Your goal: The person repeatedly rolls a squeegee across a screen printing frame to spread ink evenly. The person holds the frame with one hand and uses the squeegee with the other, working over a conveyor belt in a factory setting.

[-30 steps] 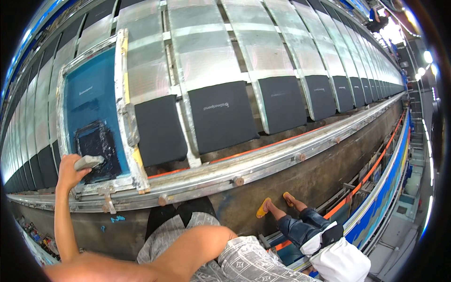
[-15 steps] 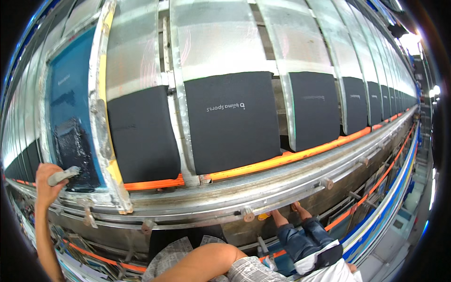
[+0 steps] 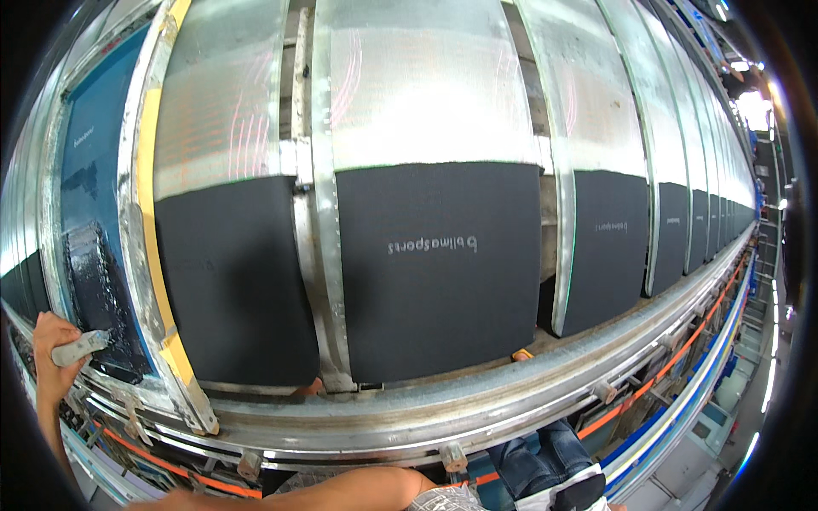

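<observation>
At the far left, my left hand [image 3: 53, 345] is closed around the pale grey handle of a squeegee [image 3: 81, 347]. The squeegee stands at the near end of a screen-printing frame [image 3: 136, 213] with blue mesh. Glossy black ink [image 3: 102, 289] lies on the mesh just beyond the hand. Right of the frame, a black fabric panel [image 3: 239, 289] lies flat on a pale metal platen. My right forearm [image 3: 341, 492] crosses the lower edge toward the left; only a blurred sliver of its hand shows, and its fingers cannot be made out.
Another black panel [image 3: 443, 289] with a small white print lies in the middle, and several more run off to the right. A metal rail [image 3: 383, 409] with stubby brackets borders the near side. Another person's blue denim shorts [image 3: 545, 464] show beyond it at lower right.
The view has shifted, so the rail and panels appear lower. My left hand, still around the squeegee, shows farther left and lower. My right forearm now stretches farther left along the lower edge.
</observation>
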Demonstrator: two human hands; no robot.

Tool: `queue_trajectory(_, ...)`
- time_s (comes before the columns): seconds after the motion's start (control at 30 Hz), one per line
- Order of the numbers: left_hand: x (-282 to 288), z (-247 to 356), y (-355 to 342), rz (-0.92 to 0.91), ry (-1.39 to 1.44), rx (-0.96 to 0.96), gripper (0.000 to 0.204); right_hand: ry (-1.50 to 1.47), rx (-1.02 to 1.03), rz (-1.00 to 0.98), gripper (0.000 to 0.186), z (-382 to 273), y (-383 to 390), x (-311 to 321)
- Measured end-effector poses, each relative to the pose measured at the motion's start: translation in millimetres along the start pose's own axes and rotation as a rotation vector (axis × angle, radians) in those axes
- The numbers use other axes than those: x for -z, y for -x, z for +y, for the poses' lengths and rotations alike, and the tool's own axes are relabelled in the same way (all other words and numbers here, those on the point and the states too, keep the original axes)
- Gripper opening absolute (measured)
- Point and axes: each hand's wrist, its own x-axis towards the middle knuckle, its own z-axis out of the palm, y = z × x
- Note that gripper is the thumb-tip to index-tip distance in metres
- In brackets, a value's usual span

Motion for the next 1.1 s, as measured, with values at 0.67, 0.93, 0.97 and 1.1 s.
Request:
queue_trajectory(0.67, 3.3, 21.5, -20.1, 0.069, 0.075, -0.024, 0.03, 0.705, -0.362, 0.143, 0.007, -24.8, -15.8, 20.0)
queue_trajectory(0.93, 9.1, 32.2, -18.2, 0.034, 0.132, 0.072, 0.04, 0.962, -0.323, 0.172, 0.019, -29.4, -3.3, 35.1)
queue_trajectory(0.97, 13.9, 29.7, -10.7, -0.02, 0.167, 0.129, 0.043, 1.066, -0.239, 0.224, 0.025, -32.4, -9.8, 31.2)
queue_trajectory(1.1, 8.0, 30.7, -3.4, -0.011, 0.155, 0.02, 0.05, 1.66, 0.145, 0.425, 0.01, -41.1, -27.8, 34.9)
